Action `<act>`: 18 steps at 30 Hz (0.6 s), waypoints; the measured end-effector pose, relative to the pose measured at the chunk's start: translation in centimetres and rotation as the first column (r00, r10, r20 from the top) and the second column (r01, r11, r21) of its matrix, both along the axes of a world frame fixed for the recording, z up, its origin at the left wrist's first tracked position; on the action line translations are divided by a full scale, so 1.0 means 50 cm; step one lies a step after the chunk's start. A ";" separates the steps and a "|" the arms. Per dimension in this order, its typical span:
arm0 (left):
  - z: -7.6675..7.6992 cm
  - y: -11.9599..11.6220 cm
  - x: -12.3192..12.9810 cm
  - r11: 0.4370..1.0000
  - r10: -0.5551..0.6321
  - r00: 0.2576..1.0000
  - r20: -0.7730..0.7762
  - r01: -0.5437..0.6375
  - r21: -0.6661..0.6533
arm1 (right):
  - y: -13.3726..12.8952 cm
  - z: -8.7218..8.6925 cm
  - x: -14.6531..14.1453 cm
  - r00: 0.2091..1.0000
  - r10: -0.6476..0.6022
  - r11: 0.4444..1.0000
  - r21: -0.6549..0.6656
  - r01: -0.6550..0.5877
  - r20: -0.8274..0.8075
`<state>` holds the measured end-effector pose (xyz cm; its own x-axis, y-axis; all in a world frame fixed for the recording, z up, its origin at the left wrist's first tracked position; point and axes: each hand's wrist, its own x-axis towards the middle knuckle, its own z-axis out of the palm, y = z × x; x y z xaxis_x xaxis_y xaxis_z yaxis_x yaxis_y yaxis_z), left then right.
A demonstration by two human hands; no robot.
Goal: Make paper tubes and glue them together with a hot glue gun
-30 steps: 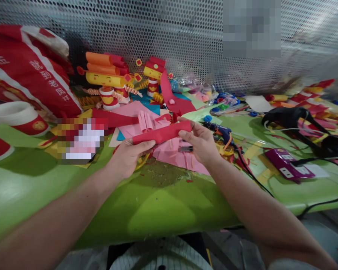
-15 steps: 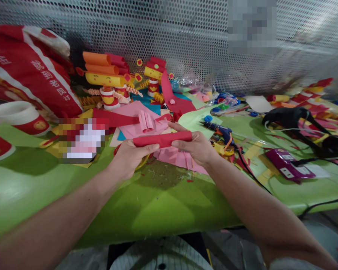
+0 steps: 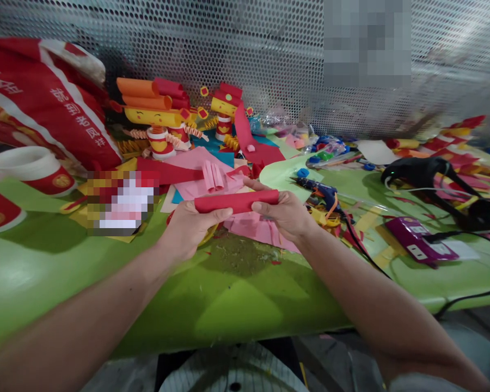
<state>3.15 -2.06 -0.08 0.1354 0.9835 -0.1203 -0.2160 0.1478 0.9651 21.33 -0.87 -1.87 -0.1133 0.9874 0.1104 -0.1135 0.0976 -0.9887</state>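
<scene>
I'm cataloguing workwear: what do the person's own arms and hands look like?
The left hand and right hand wear no gloves; no watch or bracelet shows. The left forearm and right forearm are uncovered; a pale greyish cloth sleeve shows on the right arm.

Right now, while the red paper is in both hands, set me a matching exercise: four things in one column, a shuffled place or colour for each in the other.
Things:
1. red paper
2. glue gun
3. power strip
4. cups

Place or colour:
A. purple
B. between the left hand and the right hand
C. white and red, at the far left
D. dark blue

Right pairs: 1-B, 2-D, 3-A, 4-C
</scene>
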 end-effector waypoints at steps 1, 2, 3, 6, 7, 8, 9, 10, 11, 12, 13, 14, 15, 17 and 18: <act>-0.002 0.001 0.000 1.000 0.006 1.000 -0.002 -0.006 0.003 | 0.000 0.000 -0.001 1.000 -0.011 1.000 -0.013 0.011 -0.005; -0.005 0.003 -0.001 1.000 0.008 1.000 -0.010 -0.008 0.005 | 0.000 0.001 -0.002 1.000 -0.021 0.999 -0.031 0.021 -0.010; -0.008 0.005 -0.003 1.000 0.007 1.000 -0.023 -0.006 0.004 | 0.000 0.002 -0.002 0.999 -0.029 0.998 -0.056 0.028 -0.016; -0.019 0.012 -0.008 1.000 -0.018 0.998 -0.067 0.018 -0.005 | 0.000 0.004 -0.001 0.999 -0.033 0.991 -0.129 0.029 -0.030; -0.021 0.014 -0.010 1.000 -0.026 0.996 -0.080 0.025 -0.014 | 0.000 0.005 -0.001 0.999 -0.030 0.989 -0.149 0.025 -0.032; -0.023 0.015 -0.011 0.999 -0.030 0.996 -0.089 0.028 -0.023 | -0.001 0.006 -0.001 0.999 -0.027 0.986 -0.164 0.021 -0.033; -0.024 0.015 -0.012 0.999 -0.032 0.995 -0.094 0.029 -0.032 | -0.002 0.007 -0.001 0.999 -0.026 0.984 -0.177 0.020 -0.034; -0.024 0.015 -0.012 0.999 -0.037 0.994 -0.100 0.033 -0.041 | -0.003 0.008 -0.001 0.999 -0.029 0.982 -0.185 0.022 -0.034; -0.022 0.014 -0.012 0.998 -0.044 0.993 -0.106 0.040 -0.048 | -0.005 0.009 -0.002 0.999 -0.035 0.981 -0.190 0.028 -0.033; -0.020 0.013 -0.011 0.997 -0.053 0.992 -0.112 0.048 -0.053 | -0.006 0.011 -0.003 0.999 -0.042 0.981 -0.193 0.035 -0.033; -0.018 0.011 -0.010 0.997 -0.062 0.991 -0.119 0.055 -0.059 | -0.008 0.012 -0.004 0.998 -0.049 0.980 -0.196 0.041 -0.034; -0.014 0.009 -0.008 0.996 -0.068 0.989 -0.129 0.060 -0.064 | -0.010 0.014 -0.005 0.998 -0.052 0.979 -0.199 0.044 -0.037; -0.011 0.006 -0.006 0.996 -0.071 0.988 -0.138 0.062 -0.070 | -0.011 0.015 -0.006 0.998 -0.053 0.978 -0.203 0.043 -0.042; -0.005 0.002 -0.003 0.996 -0.058 0.988 -0.140 0.047 -0.076 | -0.012 0.017 -0.008 0.998 -0.044 0.980 -0.197 0.034 -0.050; -0.003 0.000 -0.002 0.996 -0.047 0.989 -0.139 0.037 -0.076 | -0.012 0.017 -0.009 0.998 -0.039 0.982 -0.185 0.029 -0.051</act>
